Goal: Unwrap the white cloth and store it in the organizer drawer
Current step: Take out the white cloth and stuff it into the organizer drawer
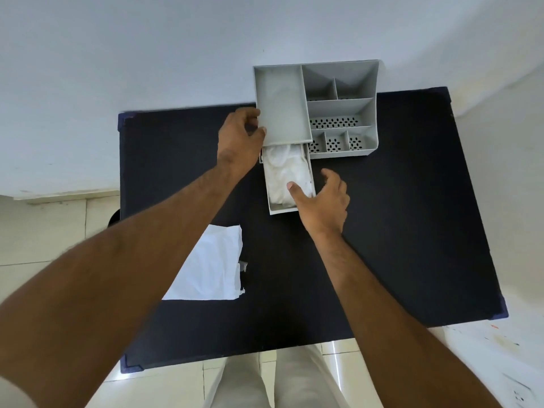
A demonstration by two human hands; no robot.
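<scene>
White cloth (287, 178) sits in the open drawer (290, 209); left hand (240, 142) grips the organizer (344, 113), right hand (323, 198) open, thumb tucking; next, push shut.

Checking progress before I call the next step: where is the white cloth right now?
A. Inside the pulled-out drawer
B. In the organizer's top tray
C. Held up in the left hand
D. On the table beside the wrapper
A: the cloth lies bunched inside the open drawer, with the right hand touching it and the left hand steadying the organizer.
</scene>
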